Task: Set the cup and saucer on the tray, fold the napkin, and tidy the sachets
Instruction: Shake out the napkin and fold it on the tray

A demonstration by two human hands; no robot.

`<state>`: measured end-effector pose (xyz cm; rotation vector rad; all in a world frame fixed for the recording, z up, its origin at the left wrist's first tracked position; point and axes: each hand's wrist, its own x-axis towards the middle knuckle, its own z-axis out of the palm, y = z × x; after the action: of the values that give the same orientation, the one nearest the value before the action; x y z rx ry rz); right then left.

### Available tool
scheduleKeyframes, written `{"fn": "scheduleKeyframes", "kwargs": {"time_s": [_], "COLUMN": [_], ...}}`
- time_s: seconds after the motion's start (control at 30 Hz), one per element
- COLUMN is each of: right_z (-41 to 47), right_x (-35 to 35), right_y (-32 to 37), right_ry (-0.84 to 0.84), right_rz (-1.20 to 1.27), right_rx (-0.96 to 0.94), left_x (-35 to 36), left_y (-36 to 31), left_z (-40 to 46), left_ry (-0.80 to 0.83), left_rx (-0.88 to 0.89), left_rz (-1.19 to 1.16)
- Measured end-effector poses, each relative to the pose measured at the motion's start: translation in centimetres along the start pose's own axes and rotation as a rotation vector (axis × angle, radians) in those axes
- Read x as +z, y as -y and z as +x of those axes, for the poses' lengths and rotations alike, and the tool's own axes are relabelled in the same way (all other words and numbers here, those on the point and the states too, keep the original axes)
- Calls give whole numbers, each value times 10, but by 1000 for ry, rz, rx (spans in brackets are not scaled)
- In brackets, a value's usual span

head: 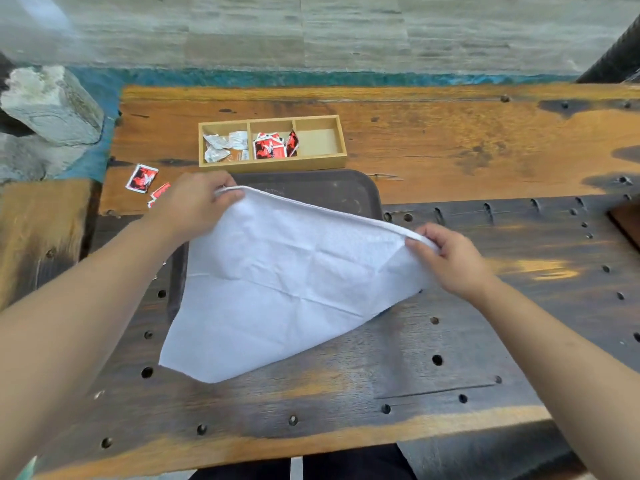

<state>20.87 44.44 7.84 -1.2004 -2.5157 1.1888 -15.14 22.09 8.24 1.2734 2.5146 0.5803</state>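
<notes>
Now, head view:
Left hand (194, 202): pinched on the napkin's far left corner.
Right hand (450, 259): pinched on the far right corner.
Napkin (277, 289): stretched between both hands, draped over the dark tray (322, 188), near point lying on the table (346, 393).
Sachets: some in the wooden box (273, 164), others loose (142, 178) just left of the left hand.
</notes>
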Motion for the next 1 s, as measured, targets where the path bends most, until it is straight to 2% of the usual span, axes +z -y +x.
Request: {"fn": "scheduleKeyframes", "kwargs": {"time_s": [0.07,0.17,0.33,0.57,0.63,0.8,0.93,1.0], "right_z": [11,21,32,46,43,33,24,21], "right_x": [-11,-29,-48,-41,-33,-14,1,9], "right_y": [9,28,55,69,77,101,131,145], "right_ry": [1,33,121,160,181,310,374,410], "right_rz": [-9,108,156,-275,-314,16,370,469], "right_rx": [15,78,42,37,17,100,57,13], "left_x": [-13,-28,-43,-45,-43,-34,-21,-18], "left_y": [0,-3,-16,-35,-44,-71,-97,-107], "left_z": [-1,-3,-7,-18,-21,-24,-31,-36], "left_ry": [-20,-71,-86,-14,-8,-17,-8,4], "left_rx": [-60,-106,-211,-200,-173,-239,-292,-289], "left_rz": [-72,-141,-229,-320,-336,-417,-556,-652]}}
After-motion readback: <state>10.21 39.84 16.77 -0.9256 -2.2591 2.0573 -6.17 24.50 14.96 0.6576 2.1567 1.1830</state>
